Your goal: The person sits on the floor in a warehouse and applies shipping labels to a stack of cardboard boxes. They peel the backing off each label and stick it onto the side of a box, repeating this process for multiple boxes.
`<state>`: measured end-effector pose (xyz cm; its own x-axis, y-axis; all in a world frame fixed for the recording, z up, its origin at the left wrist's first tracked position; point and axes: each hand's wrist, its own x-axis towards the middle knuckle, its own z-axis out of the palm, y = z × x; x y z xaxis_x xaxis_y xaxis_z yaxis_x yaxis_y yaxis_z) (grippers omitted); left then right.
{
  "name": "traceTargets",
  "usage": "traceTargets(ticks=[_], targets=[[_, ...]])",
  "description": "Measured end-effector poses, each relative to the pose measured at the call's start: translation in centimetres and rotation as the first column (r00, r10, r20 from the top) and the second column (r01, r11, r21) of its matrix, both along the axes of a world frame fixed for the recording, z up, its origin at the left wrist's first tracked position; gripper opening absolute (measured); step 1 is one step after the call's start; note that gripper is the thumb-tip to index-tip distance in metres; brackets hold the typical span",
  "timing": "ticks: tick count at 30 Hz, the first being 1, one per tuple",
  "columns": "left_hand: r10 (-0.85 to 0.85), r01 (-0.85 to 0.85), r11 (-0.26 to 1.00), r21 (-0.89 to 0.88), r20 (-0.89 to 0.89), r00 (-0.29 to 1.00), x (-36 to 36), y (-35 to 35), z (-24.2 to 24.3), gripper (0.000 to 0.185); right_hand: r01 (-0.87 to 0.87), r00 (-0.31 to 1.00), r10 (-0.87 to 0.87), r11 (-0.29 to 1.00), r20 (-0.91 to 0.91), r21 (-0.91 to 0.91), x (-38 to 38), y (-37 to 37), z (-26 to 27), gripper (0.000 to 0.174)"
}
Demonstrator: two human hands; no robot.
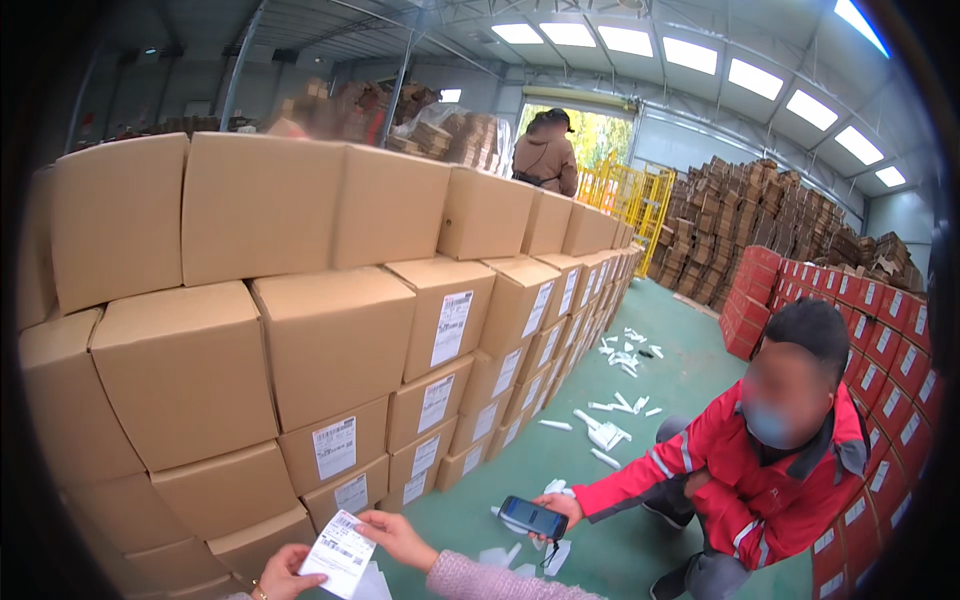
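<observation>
My left hand [287, 574] pinches the lower left edge of a white printed shipping label [337, 553]. The label's upper right edge is between the thumb and fingers of my right hand [397, 536]. Behind the label, more white paper [371, 583] shows; I cannot tell whether a hand holds it. Just beyond my hands rises a stacked wall of brown cardboard boxes [334, 330]. Several boxes carry a white label, such as the label [334, 448] on a box in a lower row. Both hands are close to the lowest boxes.
To the right a crouching person in a red jacket [720, 465] holds out a handheld scanner or phone [534, 517]. Peeled paper scraps [604, 431] litter the green floor [675, 322]. Labelled red boxes [885, 330] line the right side. Another person [547, 154] stands beyond the wall near yellow metal cages [630, 199].
</observation>
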<state>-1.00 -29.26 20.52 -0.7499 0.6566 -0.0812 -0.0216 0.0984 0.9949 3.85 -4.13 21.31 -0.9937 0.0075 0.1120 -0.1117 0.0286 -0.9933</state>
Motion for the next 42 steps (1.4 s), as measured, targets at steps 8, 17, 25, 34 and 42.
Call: traceTargets(ticks=[8,17,25,34,42], targets=[[0.17,-0.178,0.981,-0.078,-0.103,0.98,-0.5,4.5,4.2,0.014,0.097,0.972,-0.049,0.974,-0.229,0.203,0.4,-2.3,3.0,0.023],[0.031,-0.027,0.994,0.106,-0.04,0.999,0.2,2.4,6.1,0.033,0.074,0.996,-0.06,0.958,0.059,-0.278,2.1,-4.0,-0.2,0.014],[-0.001,-0.006,0.984,-0.177,-0.039,0.999,0.9,2.6,7.4,0.011,0.053,0.996,-0.048,0.997,-0.08,0.061,2.5,-5.9,1.3,0.012],[-0.201,0.207,0.968,-0.139,0.057,0.978,-0.3,2.0,7.7,0.008,-0.031,0.99,0.055,0.984,-0.131,0.176,2.7,-5.2,2.5,0.01],[-0.262,0.291,0.932,-0.218,0.151,0.953,-0.4,1.9,8.0,0.01,-0.087,0.982,0.121,0.972,-0.148,0.217,2.9,-5.3,2.8,0.011]])
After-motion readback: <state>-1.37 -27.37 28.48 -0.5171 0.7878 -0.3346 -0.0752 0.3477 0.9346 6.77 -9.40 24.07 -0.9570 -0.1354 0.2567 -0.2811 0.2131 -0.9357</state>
